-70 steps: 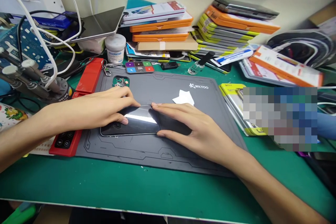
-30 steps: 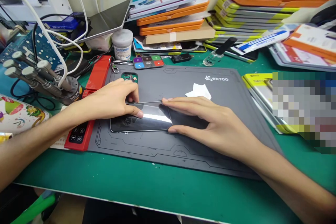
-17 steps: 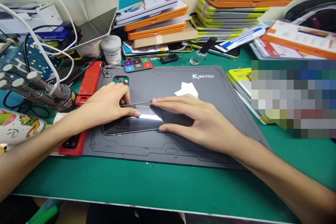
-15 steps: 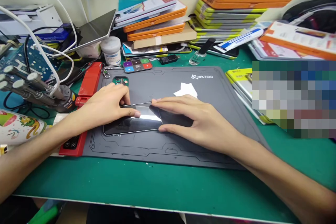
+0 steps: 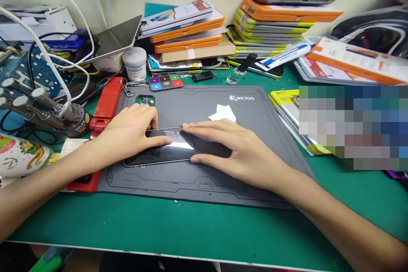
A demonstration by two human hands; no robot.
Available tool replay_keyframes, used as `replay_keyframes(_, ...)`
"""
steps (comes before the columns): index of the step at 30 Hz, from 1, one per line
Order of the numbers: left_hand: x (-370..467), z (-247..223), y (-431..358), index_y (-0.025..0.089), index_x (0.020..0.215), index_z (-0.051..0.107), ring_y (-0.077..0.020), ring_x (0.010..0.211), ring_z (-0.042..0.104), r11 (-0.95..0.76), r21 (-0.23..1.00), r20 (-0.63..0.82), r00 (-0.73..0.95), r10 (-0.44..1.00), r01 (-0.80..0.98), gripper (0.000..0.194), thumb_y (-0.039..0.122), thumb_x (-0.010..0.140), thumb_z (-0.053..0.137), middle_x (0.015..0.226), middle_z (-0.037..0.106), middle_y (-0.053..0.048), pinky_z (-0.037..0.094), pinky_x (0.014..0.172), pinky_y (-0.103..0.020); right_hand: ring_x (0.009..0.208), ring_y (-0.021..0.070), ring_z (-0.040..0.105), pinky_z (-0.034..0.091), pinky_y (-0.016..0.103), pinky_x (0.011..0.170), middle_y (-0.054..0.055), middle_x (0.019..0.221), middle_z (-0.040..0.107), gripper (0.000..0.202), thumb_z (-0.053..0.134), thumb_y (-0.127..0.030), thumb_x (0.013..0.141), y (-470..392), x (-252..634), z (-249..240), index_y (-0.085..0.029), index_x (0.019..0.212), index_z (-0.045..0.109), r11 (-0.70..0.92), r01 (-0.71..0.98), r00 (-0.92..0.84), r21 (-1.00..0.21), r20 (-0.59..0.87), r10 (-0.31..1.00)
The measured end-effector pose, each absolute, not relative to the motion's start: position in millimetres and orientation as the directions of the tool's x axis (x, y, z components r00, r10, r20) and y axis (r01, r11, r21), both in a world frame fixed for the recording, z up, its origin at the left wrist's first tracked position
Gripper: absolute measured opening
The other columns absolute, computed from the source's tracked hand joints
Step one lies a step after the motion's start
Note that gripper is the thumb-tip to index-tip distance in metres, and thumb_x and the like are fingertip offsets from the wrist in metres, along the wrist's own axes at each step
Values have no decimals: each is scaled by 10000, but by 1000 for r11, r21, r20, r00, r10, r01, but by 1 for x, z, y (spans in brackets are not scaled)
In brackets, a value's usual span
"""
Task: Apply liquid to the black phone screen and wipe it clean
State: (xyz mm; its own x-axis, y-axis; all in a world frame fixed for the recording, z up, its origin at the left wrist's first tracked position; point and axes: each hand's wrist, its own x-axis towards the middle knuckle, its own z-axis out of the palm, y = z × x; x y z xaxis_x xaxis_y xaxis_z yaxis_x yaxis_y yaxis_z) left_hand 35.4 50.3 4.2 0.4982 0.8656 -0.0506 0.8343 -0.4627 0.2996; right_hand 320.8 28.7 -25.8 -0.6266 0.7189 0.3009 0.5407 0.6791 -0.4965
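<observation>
A phone with a dark, glossy screen (image 5: 159,154) lies flat on the grey mat (image 5: 191,182), a bright reflection crossing its glass. My left hand (image 5: 135,129) is over its left part, thumb on the screen and fingers curled at the far edge. My right hand (image 5: 236,148) grips the right end of the phone, fingertips at the far corner and thumb at the near corner. A piece of white paper (image 5: 222,113) lies behind my right hand. Small parts sit in a recess (image 5: 145,100) beyond my left hand.
A red tool (image 5: 106,104) borders the mat on the left, beside a screwdriver holder (image 5: 78,121). Along the back stand a white jar (image 5: 134,63), a small bottle (image 5: 237,74) and stacked boxes (image 5: 270,25). Yellow packages (image 5: 287,106) lie to the right.
The whole view has shifted slightly, with the bench contents a little lower and further left. Both hands keep nearly the same hold on the phone.
</observation>
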Motion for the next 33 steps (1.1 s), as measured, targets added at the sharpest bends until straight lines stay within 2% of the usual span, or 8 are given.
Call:
replay_keyframes(2,33,7,51,224,987,577,-255,956,561,-471,330,-74,519,851,818,506,728,972,624,1046,667,-58,390,796,-361,1330,309,703,584,540,1123,107,1455,734,463,732,-375,1008,29,321,-25,-258,1453,688,690,546,-644,-475,289,708)
replay_keyframes(6,24,17,58,229,1063,612,-252,1033,586,-436,431,-218,560,800,790,409,631,989,616,1134,669,-57,441,881,-366,1355,301,689,578,532,1131,129,1478,717,477,715,-383,1025,28,322,-25,-217,1469,665,705,553,-663,-445,278,695)
replay_keyframes(9,19,21,64,236,1101,630,-250,1064,599,-409,472,-267,568,778,781,442,654,959,634,1166,676,-55,464,897,-358,1359,296,687,580,525,1133,123,1489,710,479,709,-384,1029,27,323,-27,-231,1480,656,705,556,-660,-440,281,697)
replay_keyframes(16,19,15,67,240,1043,641,-254,1013,603,-420,472,-226,566,793,776,488,712,919,661,1099,686,-55,468,871,-368,1368,309,679,575,558,1133,111,1504,700,506,691,-390,1039,25,323,-28,-280,1528,613,693,564,-648,-450,279,708)
replay_keyframes(24,21,9,66,242,1024,637,-254,996,594,-421,479,-196,561,804,771,500,723,900,698,1071,678,-46,445,860,-367,1377,307,671,560,565,1146,114,1505,700,480,659,-402,1053,26,322,-29,-239,1503,611,715,548,-676,-434,274,684)
replay_keyframes(28,21,7,66,241,1028,635,-251,988,593,-427,486,-186,567,802,763,500,718,899,713,1071,677,-43,435,853,-364,1364,317,679,559,574,1144,106,1503,702,507,661,-423,1044,26,321,-28,-265,1523,602,696,556,-669,-454,252,699)
replay_keyframes(33,20,7,66,235,1022,628,-253,991,597,-439,474,-173,570,803,763,473,687,916,719,1076,683,-43,435,857,-357,1300,303,710,595,527,1099,107,1462,727,524,691,-417,1031,25,322,-26,-258,1523,604,669,573,-630,-473,268,729)
